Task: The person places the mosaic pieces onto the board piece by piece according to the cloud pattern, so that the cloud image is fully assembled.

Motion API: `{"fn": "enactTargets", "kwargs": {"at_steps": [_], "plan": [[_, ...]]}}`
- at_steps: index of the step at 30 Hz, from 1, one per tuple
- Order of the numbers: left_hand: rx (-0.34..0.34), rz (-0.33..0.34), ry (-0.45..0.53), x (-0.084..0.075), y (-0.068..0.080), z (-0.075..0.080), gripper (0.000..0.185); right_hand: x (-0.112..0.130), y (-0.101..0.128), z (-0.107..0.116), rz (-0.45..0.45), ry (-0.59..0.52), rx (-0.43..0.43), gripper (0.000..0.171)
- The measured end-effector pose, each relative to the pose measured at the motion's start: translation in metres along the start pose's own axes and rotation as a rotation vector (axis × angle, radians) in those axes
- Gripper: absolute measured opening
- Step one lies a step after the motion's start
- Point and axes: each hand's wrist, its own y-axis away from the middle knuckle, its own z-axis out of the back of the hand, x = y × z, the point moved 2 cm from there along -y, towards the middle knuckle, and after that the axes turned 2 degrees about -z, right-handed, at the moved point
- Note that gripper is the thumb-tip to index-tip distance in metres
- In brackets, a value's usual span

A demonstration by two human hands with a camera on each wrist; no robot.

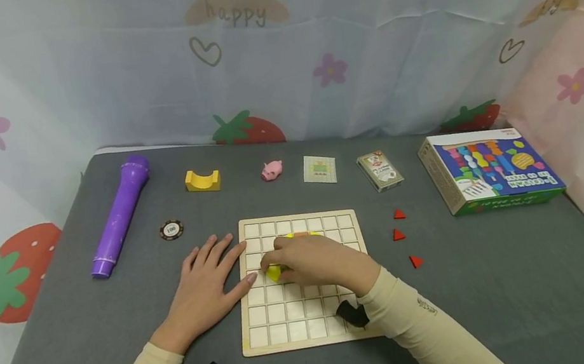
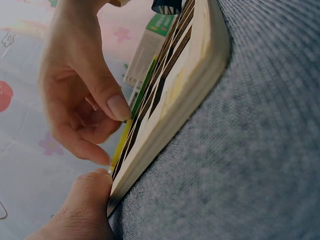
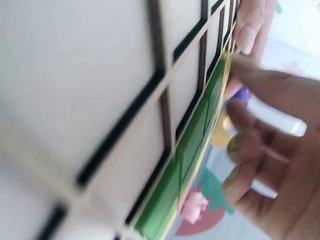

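Left hand lies flat, fingers straight, fingertips touching the wooden grid board edge; right hand fingers curl around a yellow piece on the board.

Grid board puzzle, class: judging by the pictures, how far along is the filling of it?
Done: a few coloured pieces lie in the grid board's upper middle rows. In hand: the right hand sets a yellow piece onto the board while the left hand rests flat at its left edge. Left: most squares are bare, and three red triangles lie beside the board.
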Motion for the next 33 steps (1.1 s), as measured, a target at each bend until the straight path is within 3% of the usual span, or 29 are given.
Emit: {"fn": "enactTargets", "kwargs": {"at_steps": [6,13,19,27,33], "plan": [[0.02,0.011,0.005,0.001,-0.001,0.001,0.064,-0.023,0.027,0.013,-0.109,-0.103,-0.073,0.041],[0.019,0.012,0.012,0.0,-0.001,0.002,0.064,-0.08,0.083,0.024,-0.299,-0.102,-0.168,0.038],[0.001,0.013,0.017,0.001,0.0,0.002,0.064,-0.136,0.119,0.015,-0.51,-0.076,-0.128,0.036],[0.021,0.02,0.029,0.002,0.001,0.001,0.064,-0.165,0.124,0.002,-0.522,-0.152,-0.116,0.038],[0.027,0.016,0.025,0.001,0.0,0.0,0.065,-0.171,0.123,-0.001,-0.517,-0.153,-0.143,0.023]]}}
